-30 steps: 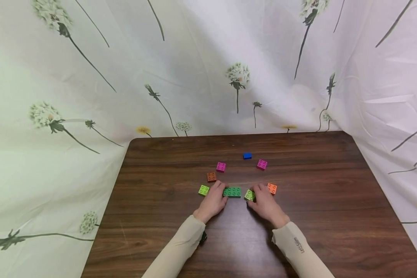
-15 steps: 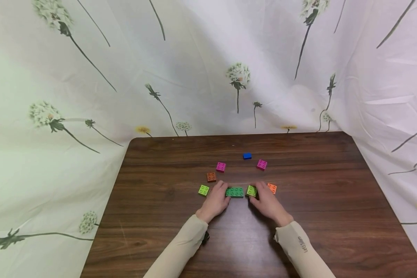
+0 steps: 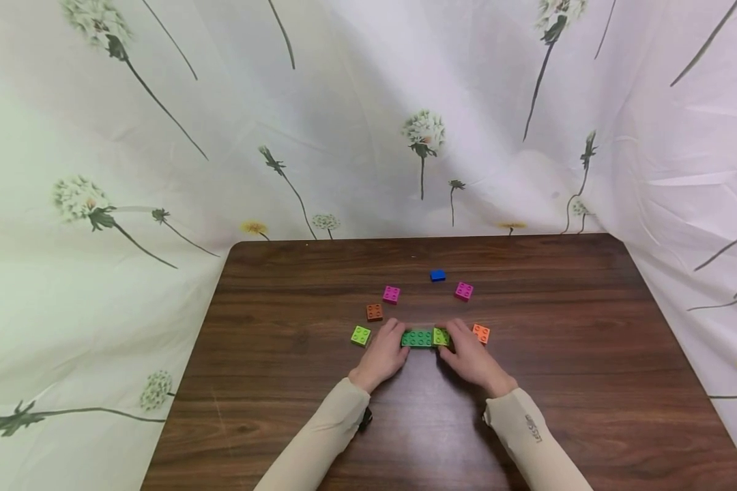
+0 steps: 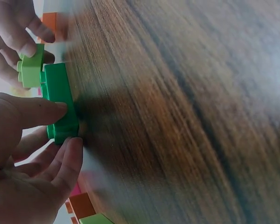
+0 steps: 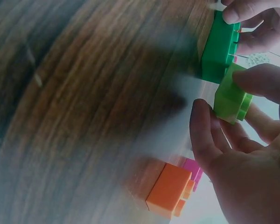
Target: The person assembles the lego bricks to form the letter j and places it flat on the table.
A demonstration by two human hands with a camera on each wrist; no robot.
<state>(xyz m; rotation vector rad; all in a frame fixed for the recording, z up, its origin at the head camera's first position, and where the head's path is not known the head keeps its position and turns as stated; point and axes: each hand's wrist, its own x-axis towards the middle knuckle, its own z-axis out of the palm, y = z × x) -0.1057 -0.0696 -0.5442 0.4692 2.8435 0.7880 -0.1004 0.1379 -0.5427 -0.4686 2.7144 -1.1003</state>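
Observation:
My left hand [image 3: 381,357] grips the left end of a long green building brick [image 3: 416,339], thumb on its near side and fingers at its end and far side. Between thumb and fingers of my right hand [image 3: 471,359] is a square lime brick [image 3: 441,336]. That brick is held off the table, at the green brick's right end and higher than its body. In the left wrist view the lime brick [image 4: 32,67] lies beside the studded top of the green brick [image 4: 60,102]; whether the studs are engaged cannot be told.
Another lime brick [image 3: 360,335] and a brown brick [image 3: 374,312] lie left of my left hand. An orange brick [image 3: 481,333] sits just right of my right hand. Farther back are two magenta bricks [image 3: 391,294] and a blue brick [image 3: 437,275] on the wooden table [image 3: 282,382].
The green brick has shifted slightly right with my left hand. My right hand has brought the lime brick up to the green brick's right end, closing the gap between them.

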